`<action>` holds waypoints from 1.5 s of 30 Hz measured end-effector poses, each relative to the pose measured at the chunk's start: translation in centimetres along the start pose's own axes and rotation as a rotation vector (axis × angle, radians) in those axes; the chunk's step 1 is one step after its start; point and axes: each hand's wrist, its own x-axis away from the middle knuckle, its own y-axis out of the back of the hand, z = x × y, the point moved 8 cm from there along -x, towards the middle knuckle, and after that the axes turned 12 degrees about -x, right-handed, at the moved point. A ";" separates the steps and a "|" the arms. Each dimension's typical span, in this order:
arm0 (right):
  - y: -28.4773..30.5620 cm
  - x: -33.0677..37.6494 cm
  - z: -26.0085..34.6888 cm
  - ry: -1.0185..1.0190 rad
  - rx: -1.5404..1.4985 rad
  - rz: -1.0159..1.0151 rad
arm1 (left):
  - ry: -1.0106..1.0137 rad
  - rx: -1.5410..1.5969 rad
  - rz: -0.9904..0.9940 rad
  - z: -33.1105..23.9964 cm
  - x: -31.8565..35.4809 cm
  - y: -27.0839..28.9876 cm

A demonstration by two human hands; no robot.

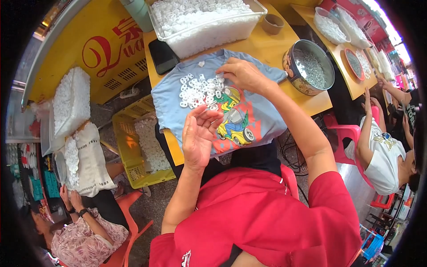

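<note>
Maybe the right hand point(242, 74), fingers down on the little white rings point(200, 91), flicks some past the open, empty left hand point(199, 133) onto the floor.

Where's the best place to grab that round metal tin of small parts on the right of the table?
Grip the round metal tin by its side wall, coming from its near right side. It stands upright and open-topped, full of loose pieces, so a level hold on the wall seems safest. The right hand is nearest.

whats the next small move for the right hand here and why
Probably pinch one white ring from the pile on the blue shirt and carry it to the left hand: the right hand rests at the pile's edge, the left waits open, palm up.
</note>
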 end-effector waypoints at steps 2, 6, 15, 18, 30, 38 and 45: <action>0.3 -0.1 -0.1 -0.012 0.012 0.005 | -0.020 -0.076 0.030 -0.2 0.0 0.0; 2.8 0.5 0.0 -0.003 -0.003 -0.008 | -0.019 -0.173 0.015 -0.3 0.1 0.1; 0.3 3.7 1.8 -0.024 -0.140 0.068 | 0.026 -0.245 -0.053 0.6 0.4 1.4; -0.2 4.2 2.0 -0.066 0.024 -0.040 | 0.029 -0.240 -0.051 0.7 0.6 1.7; -0.4 4.7 3.3 -0.007 0.130 -0.126 | 0.009 -0.321 -0.018 0.8 0.7 1.2; -2.5 4.4 4.5 0.034 0.105 -0.157 | -0.002 -0.358 -0.008 0.8 0.7 1.2; -1.7 4.8 5.0 0.044 0.036 -0.124 | -0.006 -0.369 -0.013 0.8 0.9 1.3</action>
